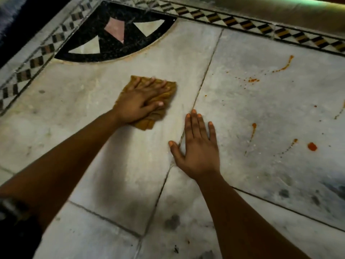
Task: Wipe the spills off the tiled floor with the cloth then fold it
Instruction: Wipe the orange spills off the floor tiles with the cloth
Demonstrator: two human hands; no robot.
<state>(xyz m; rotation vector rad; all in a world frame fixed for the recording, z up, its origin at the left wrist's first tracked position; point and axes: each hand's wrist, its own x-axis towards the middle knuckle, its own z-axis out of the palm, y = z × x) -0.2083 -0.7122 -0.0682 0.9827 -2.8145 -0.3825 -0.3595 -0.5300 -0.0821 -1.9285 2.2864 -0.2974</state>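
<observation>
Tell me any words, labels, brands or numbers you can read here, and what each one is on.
None: no writing can be read anywhere in this view.
The brown cloth under the left hand is plain, with no tag showing.
The tiled floor carries only orange spills and dark smudges.
The border strip and black inlay show geometric patterns, not letters.

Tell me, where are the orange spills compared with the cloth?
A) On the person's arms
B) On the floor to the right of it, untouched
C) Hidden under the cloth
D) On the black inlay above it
B: the spills dot the floor well to the right of the cloth, which the left hand presses flat.
</observation>
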